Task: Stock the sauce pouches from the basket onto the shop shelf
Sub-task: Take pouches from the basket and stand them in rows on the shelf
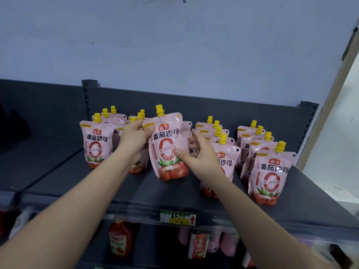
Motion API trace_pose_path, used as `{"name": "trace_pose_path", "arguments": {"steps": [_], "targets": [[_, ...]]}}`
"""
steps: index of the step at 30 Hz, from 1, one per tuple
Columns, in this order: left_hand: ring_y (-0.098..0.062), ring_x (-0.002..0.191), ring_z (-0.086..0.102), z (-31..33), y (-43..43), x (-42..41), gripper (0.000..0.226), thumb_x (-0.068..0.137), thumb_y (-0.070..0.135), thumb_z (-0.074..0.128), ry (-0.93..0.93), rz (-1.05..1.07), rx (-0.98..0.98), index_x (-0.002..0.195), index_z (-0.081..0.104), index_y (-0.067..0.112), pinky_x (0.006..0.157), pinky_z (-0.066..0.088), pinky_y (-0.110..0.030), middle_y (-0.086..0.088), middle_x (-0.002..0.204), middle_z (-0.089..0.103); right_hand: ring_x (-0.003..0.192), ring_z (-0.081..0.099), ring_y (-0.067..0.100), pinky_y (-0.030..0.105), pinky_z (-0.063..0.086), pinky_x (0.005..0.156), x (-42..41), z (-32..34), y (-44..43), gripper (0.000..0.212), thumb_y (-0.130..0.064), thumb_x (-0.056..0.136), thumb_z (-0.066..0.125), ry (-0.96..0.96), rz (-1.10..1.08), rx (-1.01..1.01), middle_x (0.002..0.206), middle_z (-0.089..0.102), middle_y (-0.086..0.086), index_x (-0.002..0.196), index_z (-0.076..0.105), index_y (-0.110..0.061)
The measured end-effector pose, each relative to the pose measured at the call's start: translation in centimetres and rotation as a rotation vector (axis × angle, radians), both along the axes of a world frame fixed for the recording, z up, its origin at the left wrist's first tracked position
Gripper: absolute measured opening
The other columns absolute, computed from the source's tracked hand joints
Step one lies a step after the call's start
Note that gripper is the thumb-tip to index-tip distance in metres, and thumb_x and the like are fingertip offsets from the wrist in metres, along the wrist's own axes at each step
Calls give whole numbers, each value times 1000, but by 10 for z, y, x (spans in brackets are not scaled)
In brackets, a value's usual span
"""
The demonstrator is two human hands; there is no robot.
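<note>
- The pouch (pixel 167 146) stands mid-front on the shelf (pixel 124 191), with other pouches (pixel 270 177) in rows at its 9 and 3 o'clock.
- The left hand (pixel 136 135) pinches its top corner at 10 o'clock, below the yellow cap (pixel 159 110).
- The right hand (pixel 198 154) is spread wide at 3 o'clock; it is blurred, and its thumb perhaps touches the pouch.
- The pouch looks soft, light and slick, so the stiffer top seam, or both side edges, is probably the best hold.

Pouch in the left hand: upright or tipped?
Roughly upright, leaning slightly: the pouch has its yellow cap on top, tomato print at bottom. Left hand grips its upper corner.
</note>
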State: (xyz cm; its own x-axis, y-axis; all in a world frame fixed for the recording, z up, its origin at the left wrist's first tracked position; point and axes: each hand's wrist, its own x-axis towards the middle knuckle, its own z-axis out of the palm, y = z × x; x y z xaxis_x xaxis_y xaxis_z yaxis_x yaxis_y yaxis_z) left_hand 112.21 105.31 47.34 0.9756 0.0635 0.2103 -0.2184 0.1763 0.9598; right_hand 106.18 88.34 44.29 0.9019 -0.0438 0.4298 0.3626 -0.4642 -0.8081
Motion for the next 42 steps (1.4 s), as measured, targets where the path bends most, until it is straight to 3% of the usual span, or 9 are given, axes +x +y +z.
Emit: {"name": "trace_pose_path", "arguments": {"steps": [2, 5, 10, 17, 22, 27, 31, 35, 42], "targets": [[-7, 53, 67, 5, 1, -1, 19, 94, 4, 52, 36, 3, -64, 85, 64, 15, 43, 52, -19, 2, 70, 71, 95, 66, 8, 19, 55, 75, 3, -3, 6, 40, -30, 87, 68, 231, 183, 216, 120, 66, -1, 123, 57, -18], [-7, 54, 68, 0, 4, -2, 13, 95, 7, 54, 55, 8, -91, 93, 66, 12, 45, 52, -20, -3, 80, 72, 90, 71, 18, 27, 58, 77, 10, -7, 12, 13, -23, 88, 68, 220, 194, 272, 103, 74, 5, 100, 67, -17], [-14, 58, 70, -15, 8, -15, 10, 93, 23, 60, 138, -208, -67, 99, 62, 14, 51, 53, -26, -2, 80, 73, 88, 73, 24, 35, 59, 78, 19, -6, 22, 29, -28, 87, 69, 252, 110, 406, 99, 75, 8, 106, 69, -6], [-19, 66, 73, -8, 16, -15, 15, 89, 9, 63, 193, -311, -33, 102, 61, 3, 55, 59, -31, -9, 81, 74, 95, 71, 26, 39, 60, 76, 15, 4, 25, 55, -47, 79, 72, 245, 250, 426, 111, 71, 9, 122, 58, -16], [-27, 79, 71, -1, 22, -12, 27, 89, 9, 62, 213, -280, -8, 114, 60, -1, 65, 60, -38, -19, 105, 70, 97, 69, 5, 20, 55, 78, 7, 10, 20, 55, -11, 70, 83, 154, 401, 223, 108, 69, -6, 109, 53, -36], [-19, 63, 71, 1, 21, -14, 22, 92, 12, 60, 215, -260, -1, 109, 60, -2, 56, 60, -33, -15, 92, 70, 107, 63, 4, 27, 53, 93, 3, 9, 24, 73, -20, 72, 83, 67, 293, 116, 115, 61, -18, 132, 44, -36], [-18, 60, 71, 0, 22, -14, 24, 90, 15, 62, 228, -259, 21, 110, 58, 1, 56, 59, -35, -12, 86, 71, 97, 57, -13, 7, 47, 80, 2, 9, 28, 71, -20, 76, 80, -17, 225, 15, 107, 56, -28, 137, 45, -28], [-16, 56, 70, -1, 24, -14, 6, 91, 12, 61, 220, -232, 4, 93, 60, 6, 48, 58, -31, -8, 75, 73, 103, 64, 2, 23, 52, 92, 4, 9, 23, 60, -5, 85, 69, 131, 400, 128, 115, 64, -12, 127, 44, -39], [-15, 59, 71, -5, 27, -9, 14, 91, 12, 62, 233, -211, 12, 103, 61, 7, 55, 59, -33, -9, 89, 71, 114, 61, 12, 34, 52, 97, 5, 8, 20, 85, 15, 85, 57, 220, 443, 184, 130, 56, -7, 150, 26, -28]]}}
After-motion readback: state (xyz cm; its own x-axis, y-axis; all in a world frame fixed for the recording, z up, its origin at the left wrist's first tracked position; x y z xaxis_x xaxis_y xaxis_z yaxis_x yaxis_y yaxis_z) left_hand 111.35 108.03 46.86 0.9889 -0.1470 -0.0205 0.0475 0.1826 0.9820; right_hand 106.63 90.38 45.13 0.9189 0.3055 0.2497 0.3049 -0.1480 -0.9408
